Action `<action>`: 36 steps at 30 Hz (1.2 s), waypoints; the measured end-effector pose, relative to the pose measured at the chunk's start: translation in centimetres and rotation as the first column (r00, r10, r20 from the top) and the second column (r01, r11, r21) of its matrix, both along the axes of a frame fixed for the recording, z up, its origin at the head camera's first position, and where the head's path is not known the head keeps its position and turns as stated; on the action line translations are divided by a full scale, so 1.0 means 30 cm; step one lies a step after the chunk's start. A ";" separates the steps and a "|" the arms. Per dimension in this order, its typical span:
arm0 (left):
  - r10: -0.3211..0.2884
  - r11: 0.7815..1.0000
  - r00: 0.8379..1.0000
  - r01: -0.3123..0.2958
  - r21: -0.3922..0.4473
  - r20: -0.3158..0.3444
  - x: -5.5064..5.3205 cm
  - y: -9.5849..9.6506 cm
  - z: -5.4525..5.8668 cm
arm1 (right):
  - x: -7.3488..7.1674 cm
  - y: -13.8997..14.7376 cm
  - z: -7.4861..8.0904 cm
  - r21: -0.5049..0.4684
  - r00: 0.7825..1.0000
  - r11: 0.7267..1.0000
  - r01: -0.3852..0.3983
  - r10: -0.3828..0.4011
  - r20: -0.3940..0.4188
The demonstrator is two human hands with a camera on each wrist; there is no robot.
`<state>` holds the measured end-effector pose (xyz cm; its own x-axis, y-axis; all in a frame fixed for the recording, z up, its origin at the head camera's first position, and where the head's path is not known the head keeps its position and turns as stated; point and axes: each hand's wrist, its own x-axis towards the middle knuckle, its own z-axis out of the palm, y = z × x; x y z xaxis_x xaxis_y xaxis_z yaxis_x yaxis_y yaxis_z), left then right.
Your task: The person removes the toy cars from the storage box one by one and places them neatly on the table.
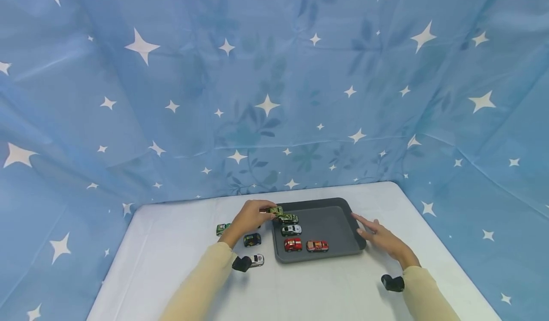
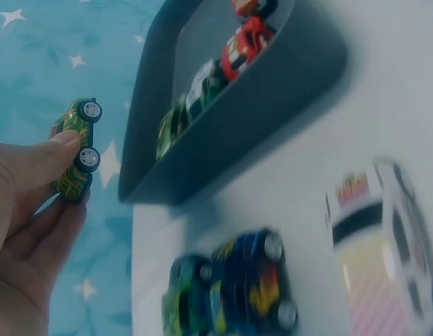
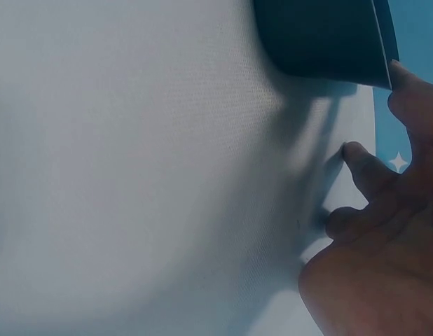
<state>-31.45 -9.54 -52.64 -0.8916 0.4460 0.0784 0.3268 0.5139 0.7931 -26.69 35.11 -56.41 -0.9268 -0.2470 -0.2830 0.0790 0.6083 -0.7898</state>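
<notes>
My left hand (image 1: pixel 248 217) pinches a green patterned toy car (image 2: pixel 78 124) between thumb and fingers, at the far left corner of a dark grey tray (image 1: pixel 332 223). Inside the tray, along its left side, are another green patterned car (image 1: pixel 289 218), a white car (image 1: pixel 291 230) and a red car (image 1: pixel 293 244). An orange-red car (image 1: pixel 317 246) stands right of the red one. My right hand (image 1: pixel 383 239) has its fingers spread at the tray's right side. In the right wrist view, a fingertip touches the tray rim (image 3: pixel 386 49).
Left of the tray, on the white tabletop (image 1: pixel 180 235), stand a green car (image 1: pixel 222 229), a dark blue car (image 1: pixel 252 239) and a white car (image 1: pixel 258 260). The left hand and wrist partly cover this area. A blue starred curtain (image 1: pixel 266 135) hangs behind the table.
</notes>
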 end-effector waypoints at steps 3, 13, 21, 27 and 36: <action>0.013 1.000 1.000 -0.013 -0.016 -0.015 0.011 -0.042 0.010 | 0.000 -0.001 0.000 -0.001 1.000 1.000 0.001 -0.001 -0.004; 0.083 0.997 0.996 -0.083 -0.003 -0.035 0.058 -0.189 -0.022 | 0.001 -0.004 -0.001 0.000 1.000 1.000 0.012 -0.012 0.008; 0.124 0.990 0.991 -0.127 -0.063 -0.056 0.129 -0.312 -0.051 | 0.000 -0.006 0.005 -0.020 1.000 1.000 0.010 -0.009 0.026; 0.171 0.983 0.985 -0.172 -0.067 -0.024 0.175 -0.380 -0.070 | -0.003 -0.002 0.004 -0.038 1.000 0.999 0.012 -0.012 0.009; 0.185 0.980 0.983 -0.184 -0.076 0.005 0.225 -0.451 -0.129 | -0.007 -0.009 -0.005 -0.030 1.000 1.000 0.008 -0.007 0.023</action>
<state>-24.69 -23.08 -56.51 -0.9598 0.2777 0.0398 0.2115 0.6229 0.7532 -26.88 34.85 -56.57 -0.9220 -0.2488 -0.2966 0.1015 0.5839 -0.8055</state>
